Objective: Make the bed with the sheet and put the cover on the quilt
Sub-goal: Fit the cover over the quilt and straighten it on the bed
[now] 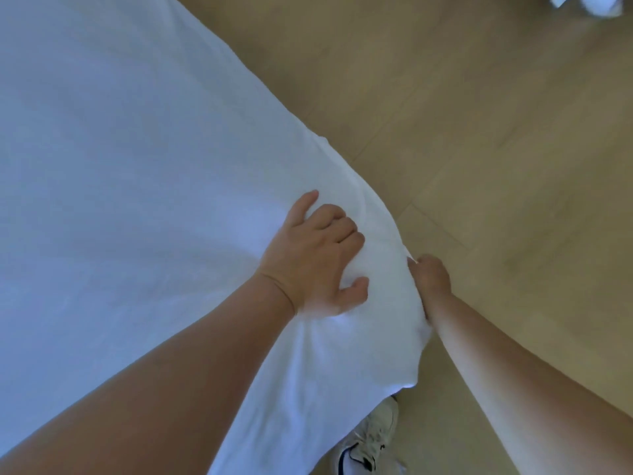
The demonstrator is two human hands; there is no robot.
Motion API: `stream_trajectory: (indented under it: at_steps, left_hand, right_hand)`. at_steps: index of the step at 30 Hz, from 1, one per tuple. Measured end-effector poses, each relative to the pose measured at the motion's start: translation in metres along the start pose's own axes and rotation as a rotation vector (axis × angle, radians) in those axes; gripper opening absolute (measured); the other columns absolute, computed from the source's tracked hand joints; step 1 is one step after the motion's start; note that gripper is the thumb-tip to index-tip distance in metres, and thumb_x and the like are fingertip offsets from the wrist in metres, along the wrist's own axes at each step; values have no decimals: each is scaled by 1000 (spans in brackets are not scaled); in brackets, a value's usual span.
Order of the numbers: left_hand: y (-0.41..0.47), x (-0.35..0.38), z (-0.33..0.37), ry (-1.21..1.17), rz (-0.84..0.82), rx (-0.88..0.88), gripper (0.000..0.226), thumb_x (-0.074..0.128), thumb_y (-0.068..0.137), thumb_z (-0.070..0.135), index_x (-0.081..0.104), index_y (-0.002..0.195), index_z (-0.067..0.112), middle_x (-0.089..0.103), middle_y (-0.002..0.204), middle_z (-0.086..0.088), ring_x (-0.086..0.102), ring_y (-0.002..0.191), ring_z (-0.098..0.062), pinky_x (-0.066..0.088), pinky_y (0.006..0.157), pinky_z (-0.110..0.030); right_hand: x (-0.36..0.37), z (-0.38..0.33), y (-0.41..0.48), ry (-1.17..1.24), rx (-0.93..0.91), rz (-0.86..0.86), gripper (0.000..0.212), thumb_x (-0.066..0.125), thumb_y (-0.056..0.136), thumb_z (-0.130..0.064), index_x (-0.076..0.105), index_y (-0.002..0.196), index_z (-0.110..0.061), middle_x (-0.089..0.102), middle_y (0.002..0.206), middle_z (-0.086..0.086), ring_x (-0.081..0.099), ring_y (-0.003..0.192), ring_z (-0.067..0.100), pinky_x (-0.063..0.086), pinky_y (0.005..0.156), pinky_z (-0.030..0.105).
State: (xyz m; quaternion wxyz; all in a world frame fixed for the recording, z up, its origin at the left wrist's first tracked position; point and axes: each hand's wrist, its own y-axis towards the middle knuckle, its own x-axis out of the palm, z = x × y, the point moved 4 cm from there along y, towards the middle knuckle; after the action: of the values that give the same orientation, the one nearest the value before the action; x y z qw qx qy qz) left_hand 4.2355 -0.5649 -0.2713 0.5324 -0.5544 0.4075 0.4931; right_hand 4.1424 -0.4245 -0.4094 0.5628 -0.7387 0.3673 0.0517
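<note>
A white sheet covers the bed and fills the left half of the view. Its corner hangs down over the bed's near right corner. My left hand lies on top of that corner with its fingers curled into the bunched cloth. My right hand is at the side of the corner, below the edge, pinching the hanging fabric; its fingers are mostly hidden behind the cloth. No quilt or cover can be told apart from the sheet.
A tan wooden floor runs along the right side of the bed. My white shoe stands just under the hanging sheet corner. Something white lies on the floor at the top right edge.
</note>
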Motion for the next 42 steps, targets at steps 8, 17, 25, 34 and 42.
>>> stream_trajectory:
  at_steps: [8, 17, 25, 34, 42]
  left_hand:
    - [-6, -17, 3, -106, 176, -186, 59, 40, 72, 37, 62, 118, 6, 66, 108, -7, 62, 101, -28, 26, 101, -40]
    - [-103, 6, 15, -108, 31, -827, 78, 12, 83, 70, -17, 146, 35, -22, 156, 2, -21, 143, -24, -19, 110, -48]
    - [-102, 5, 22, -125, 205, -851, 66, -3, 88, 57, -1, 150, 34, -7, 159, 4, -12, 146, -19, -16, 112, -42]
    - [-67, 3, 28, -3, 232, -1103, 96, 24, 73, 85, 15, 148, 25, 6, 159, -2, -1, 146, -28, -1, 114, -51]
    - [-39, 14, 34, 185, 282, -1241, 109, 36, 61, 91, -2, 147, 37, 4, 156, -13, 1, 142, -40, 5, 111, -57]
  right_hand:
    - [-25, -93, -94, 25, -680, -101, 42, 52, 93, -34, 44, 133, -24, 36, 131, -8, 37, 125, 8, 31, 99, 24]
    - [-19, -36, -95, -134, -485, -105, 49, 36, 95, -42, 52, 131, -13, 52, 136, 7, 46, 125, 24, 34, 98, 33]
    - [12, -69, -134, -7, -1017, -237, 50, 50, 94, -35, 38, 142, -29, 33, 148, -11, 28, 138, 9, 22, 116, 35]
    - [2, -96, -26, 97, -887, -479, 66, 49, 85, -63, 40, 138, -24, 52, 129, -12, 50, 119, 8, 38, 100, 29]
    - [-15, -105, 13, 172, -988, -159, 48, 51, 95, -39, 62, 103, 7, 63, 94, 12, 58, 97, 28, 38, 71, 34]
